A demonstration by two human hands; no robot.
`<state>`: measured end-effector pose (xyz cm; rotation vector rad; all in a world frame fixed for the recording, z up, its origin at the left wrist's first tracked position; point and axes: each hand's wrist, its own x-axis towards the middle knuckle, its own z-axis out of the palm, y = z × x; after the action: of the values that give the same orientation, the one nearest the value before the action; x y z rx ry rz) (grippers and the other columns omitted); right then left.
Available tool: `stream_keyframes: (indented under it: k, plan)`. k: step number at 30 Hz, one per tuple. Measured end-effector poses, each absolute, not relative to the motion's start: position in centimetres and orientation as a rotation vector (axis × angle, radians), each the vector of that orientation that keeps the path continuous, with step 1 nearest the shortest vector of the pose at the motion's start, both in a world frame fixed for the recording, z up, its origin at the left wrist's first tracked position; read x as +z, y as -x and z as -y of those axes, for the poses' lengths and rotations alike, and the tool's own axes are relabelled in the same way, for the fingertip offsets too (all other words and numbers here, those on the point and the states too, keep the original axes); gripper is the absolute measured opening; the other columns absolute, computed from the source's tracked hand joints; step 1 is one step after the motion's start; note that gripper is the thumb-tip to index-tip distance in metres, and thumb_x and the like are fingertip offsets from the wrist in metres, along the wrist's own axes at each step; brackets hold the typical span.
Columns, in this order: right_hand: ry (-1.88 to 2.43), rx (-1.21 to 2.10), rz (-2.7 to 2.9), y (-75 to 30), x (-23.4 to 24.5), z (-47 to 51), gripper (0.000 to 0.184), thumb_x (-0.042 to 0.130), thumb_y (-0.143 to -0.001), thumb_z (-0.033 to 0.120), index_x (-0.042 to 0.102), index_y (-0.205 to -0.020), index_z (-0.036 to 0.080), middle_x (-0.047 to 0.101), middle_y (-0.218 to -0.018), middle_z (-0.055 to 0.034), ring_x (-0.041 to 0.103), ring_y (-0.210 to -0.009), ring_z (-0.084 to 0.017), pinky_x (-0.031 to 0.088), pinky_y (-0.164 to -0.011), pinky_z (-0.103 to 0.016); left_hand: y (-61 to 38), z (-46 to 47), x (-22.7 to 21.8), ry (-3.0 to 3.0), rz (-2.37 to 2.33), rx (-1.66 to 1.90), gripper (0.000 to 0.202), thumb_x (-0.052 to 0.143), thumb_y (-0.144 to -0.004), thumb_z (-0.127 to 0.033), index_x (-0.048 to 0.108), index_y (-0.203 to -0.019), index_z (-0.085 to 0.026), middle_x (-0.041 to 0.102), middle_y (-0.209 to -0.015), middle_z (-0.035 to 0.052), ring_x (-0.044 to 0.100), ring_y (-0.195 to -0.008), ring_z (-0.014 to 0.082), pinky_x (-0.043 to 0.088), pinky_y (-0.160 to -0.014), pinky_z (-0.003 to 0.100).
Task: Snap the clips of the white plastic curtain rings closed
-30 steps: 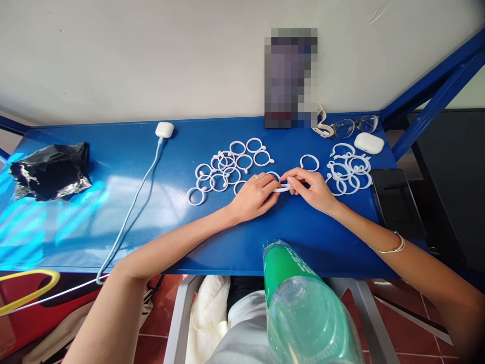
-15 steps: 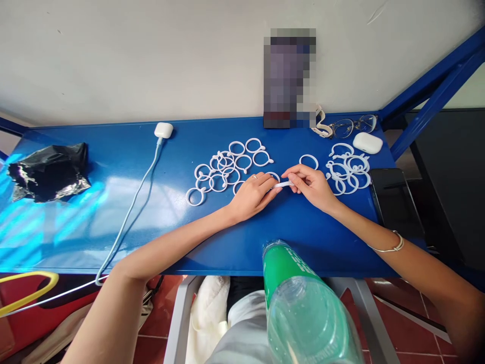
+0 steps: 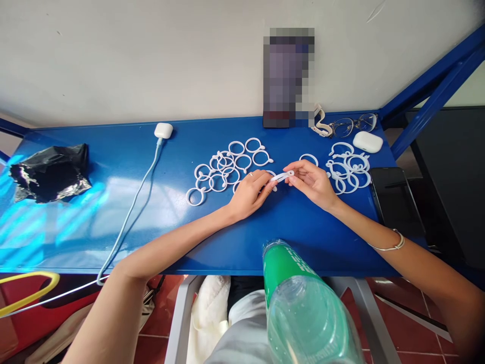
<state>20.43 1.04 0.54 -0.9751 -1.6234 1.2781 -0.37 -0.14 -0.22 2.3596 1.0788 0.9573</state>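
Observation:
My left hand (image 3: 251,193) and my right hand (image 3: 312,183) meet over the middle of the blue table (image 3: 113,212). Both pinch one white plastic ring (image 3: 282,176), held edge-on just above the tabletop between their fingertips. Left of my hands lies a spread of several white rings (image 3: 227,167). Another heap of white rings (image 3: 347,166) sits to the right, and a single ring (image 3: 309,158) lies just behind my right hand.
A white charger (image 3: 163,130) with its pale cable (image 3: 131,207) runs off the front edge. Crumpled black plastic (image 3: 49,172) lies far left. Glasses (image 3: 352,125), a white earbud case (image 3: 367,142) and a dark phone (image 3: 394,199) sit right. A green-labelled bottle (image 3: 303,308) stands near me.
Both hands lifted the ring slightly and tilted it, shifting a little toward the far side of the table; the piles of rings did not move.

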Motion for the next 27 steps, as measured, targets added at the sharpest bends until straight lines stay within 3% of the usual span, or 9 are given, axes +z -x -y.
stream_keyframes:
  k: [7, 12, 21, 27]
  plan:
    - [1.041, 1.248, 1.587, -20.36, 0.19, -1.21, 0.036, 0.067, -0.087, 0.054, 0.066, -0.102, 0.021, 0.068, -0.084, -0.0043, 0.068, -0.078, -0.017, 0.059, -0.074, -0.031, 0.39, 0.29, -0.34, -2.267, -1.081, 1.013, 0.031, 0.037, -0.105, -0.039, 0.055, -0.117, -0.017, 0.068, -0.092, 0.0055, 0.064, -0.081, 0.0136, 0.050, -0.075, 0.025]
    - [1.062, 1.239, 1.575, -20.39, 0.11, -1.36, 0.039, 0.068, -0.085, 0.058, 0.067, -0.099, 0.021, 0.067, -0.076, -0.0027, 0.066, -0.070, -0.016, 0.058, -0.070, -0.030, 0.37, 0.28, -0.61, -2.225, -1.015, 1.043, 0.049, 0.052, -0.099, -0.044, 0.040, -0.140, -0.021, 0.067, -0.094, 0.0044, 0.066, -0.084, 0.0155, 0.053, -0.080, 0.028]
    - [1.068, 1.264, 1.539, -20.33, 0.21, -1.39, 0.037, 0.070, -0.084, 0.056, 0.068, -0.094, 0.020, 0.065, -0.070, -0.0012, 0.063, -0.063, -0.015, 0.056, -0.062, -0.028, 0.41, 0.16, -0.55, -2.288, -1.000, 1.126, 0.046, 0.061, -0.095, -0.037, 0.048, -0.135, -0.018, 0.068, -0.093, 0.0043, 0.064, -0.082, 0.0140, 0.053, -0.078, 0.025]
    - [1.052, 1.244, 1.568, -20.28, 0.35, -1.29, 0.035, 0.067, -0.087, 0.056, 0.067, -0.096, 0.022, 0.065, -0.069, -0.0008, 0.064, -0.064, -0.016, 0.055, -0.063, -0.028, 0.51, 0.16, -0.42, -2.287, -1.043, 1.099, 0.027, 0.056, -0.098, -0.034, 0.059, -0.118, -0.016, 0.067, -0.086, 0.0035, 0.064, -0.082, 0.0139, 0.052, -0.078, 0.025]
